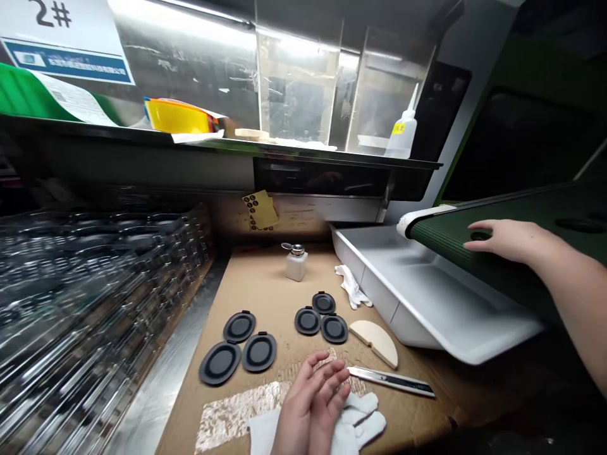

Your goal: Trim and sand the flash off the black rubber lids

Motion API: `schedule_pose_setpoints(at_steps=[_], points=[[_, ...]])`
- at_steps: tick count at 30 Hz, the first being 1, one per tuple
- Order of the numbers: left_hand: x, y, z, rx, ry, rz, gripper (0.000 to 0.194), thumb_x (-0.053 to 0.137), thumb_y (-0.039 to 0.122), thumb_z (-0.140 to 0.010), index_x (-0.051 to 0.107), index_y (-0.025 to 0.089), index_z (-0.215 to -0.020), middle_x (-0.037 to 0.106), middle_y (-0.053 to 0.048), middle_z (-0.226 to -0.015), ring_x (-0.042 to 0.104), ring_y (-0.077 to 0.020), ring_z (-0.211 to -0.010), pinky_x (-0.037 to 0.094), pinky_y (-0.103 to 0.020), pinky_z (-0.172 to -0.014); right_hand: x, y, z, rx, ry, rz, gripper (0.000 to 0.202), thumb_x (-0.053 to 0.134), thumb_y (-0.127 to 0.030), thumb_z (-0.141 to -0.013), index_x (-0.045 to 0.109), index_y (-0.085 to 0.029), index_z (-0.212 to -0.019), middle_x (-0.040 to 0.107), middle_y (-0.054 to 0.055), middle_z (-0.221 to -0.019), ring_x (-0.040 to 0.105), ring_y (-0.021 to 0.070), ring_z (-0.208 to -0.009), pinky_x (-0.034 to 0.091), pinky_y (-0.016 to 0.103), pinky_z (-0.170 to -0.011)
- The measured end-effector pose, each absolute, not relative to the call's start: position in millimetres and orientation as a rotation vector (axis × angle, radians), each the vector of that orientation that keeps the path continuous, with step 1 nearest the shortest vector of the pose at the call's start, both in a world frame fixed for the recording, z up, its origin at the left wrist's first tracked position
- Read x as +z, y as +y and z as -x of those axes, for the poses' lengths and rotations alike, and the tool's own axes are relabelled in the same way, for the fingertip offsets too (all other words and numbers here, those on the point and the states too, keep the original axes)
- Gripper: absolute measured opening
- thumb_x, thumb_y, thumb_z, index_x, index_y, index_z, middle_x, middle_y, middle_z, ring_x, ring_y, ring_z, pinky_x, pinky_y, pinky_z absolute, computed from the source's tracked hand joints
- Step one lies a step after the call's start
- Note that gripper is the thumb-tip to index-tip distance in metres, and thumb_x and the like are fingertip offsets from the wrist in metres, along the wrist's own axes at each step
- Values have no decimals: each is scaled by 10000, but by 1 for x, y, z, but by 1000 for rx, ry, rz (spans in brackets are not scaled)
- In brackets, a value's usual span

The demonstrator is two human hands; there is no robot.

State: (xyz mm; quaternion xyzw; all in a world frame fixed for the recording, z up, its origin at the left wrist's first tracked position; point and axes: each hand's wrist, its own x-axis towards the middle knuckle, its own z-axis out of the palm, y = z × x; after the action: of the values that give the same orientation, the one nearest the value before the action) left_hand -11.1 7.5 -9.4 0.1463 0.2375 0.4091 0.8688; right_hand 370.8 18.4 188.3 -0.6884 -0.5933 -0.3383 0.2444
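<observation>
My left hand (313, 404) is palm up over a white glove (363, 420), its fingers loosely curled and apart with nothing in them. Just right of its fingertips lies a box cutter (393, 381), and beyond that a pale half-round board (377, 341). My right hand (512, 240) reaches over the green conveyor belt (443, 243), thumb and fingers apart around a small dark round piece (481, 235); a firm grip on it does not show. Another dark oval piece (583, 224) lies farther along the belt. Black round lids (259, 352) lie on the cardboard in two groups of three.
A white tray (396, 297) stands below the belt end, with another white glove (351, 287) beside it. A small pump bottle (296, 264) stands at the back of the cardboard (256, 272). Stacked clear trays (95, 303) fill the left. Overhead, a shelf (284, 148) holds a nozzle bottle (403, 133).
</observation>
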Motion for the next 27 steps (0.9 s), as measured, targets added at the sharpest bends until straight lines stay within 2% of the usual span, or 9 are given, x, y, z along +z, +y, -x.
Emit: schedule_pose_setpoints(at_steps=[3,5,7,9,12,17,20,23,27], points=[[-10,3,11,866,457,-339,225,614,227,-715,552,167,-924,627,-107,-942,594,-186,-880,406,-347,-847,165,13,-306,-670,-1656,2011,528,521,-614,-693,623,-166,-954,596,69,-705,570,172,-607,431,295,-521],[-12,0,10,911,450,-405,267,671,212,-661,588,181,-913,605,-102,-1011,561,-197,-942,392,-351,-860,139,7,-249,-439,-1753,1986,498,456,-588,-758,535,-255,-1119,628,49,-854,591,146,-656,460,262,-553],[-14,-2,8,995,436,-478,415,751,183,-555,611,223,-944,547,-81,-1150,487,-224,-1075,365,-351,-895,108,-1,-193,-134,-1895,1913,506,410,-563,-797,412,-303,-1231,622,-11,-781,574,92,-567,464,210,-527],[-16,-4,6,1067,381,-525,579,811,180,-439,617,265,-977,493,-53,-1240,411,-256,-1169,335,-354,-929,77,-7,-148,561,-1885,1766,570,439,-527,-796,319,-273,-1292,604,-14,-755,578,106,-560,470,233,-545],[-17,-5,4,1072,329,-564,628,828,168,-385,632,263,-975,557,-58,-1163,458,-269,-1123,331,-360,-929,42,-12,-111,739,-1888,1667,545,364,-510,-834,296,-245,-1305,614,-12,-726,603,135,-620,475,257,-584],[-14,-5,6,1042,377,-481,508,773,118,-486,636,208,-967,607,-84,-1074,539,-233,-996,349,-366,-913,15,-15,-123,726,-1885,1584,533,244,-521,-860,283,-266,-1326,656,-9,-805,625,132,-715,489,239,-628],[-10,-2,9,1011,374,-229,382,619,258,-705,576,172,-1075,604,-121,-1074,558,-222,-978,346,-383,-925,0,-12,-159,295,-1983,1843,467,329,-524,-827,428,-303,-1227,656,-9,-896,628,140,-751,499,240,-606],[-8,0,11,967,378,-57,385,457,316,-806,510,118,-1132,614,-160,-1033,573,-231,-958,353,-390,-912,-16,-4,-193,-216,-1962,1998,431,463,-502,-731,585,-218,-1032,627,61,-990,603,223,-890,502,336,-731],[-6,0,11,962,357,-48,408,425,297,-822,429,125,-1192,609,-170,-1047,580,-250,-954,365,-398,-875,-30,4,-216,-267,-1971,2043,406,495,-412,-661,625,-148,-940,647,106,-910,626,243,-784,514,345,-655]])
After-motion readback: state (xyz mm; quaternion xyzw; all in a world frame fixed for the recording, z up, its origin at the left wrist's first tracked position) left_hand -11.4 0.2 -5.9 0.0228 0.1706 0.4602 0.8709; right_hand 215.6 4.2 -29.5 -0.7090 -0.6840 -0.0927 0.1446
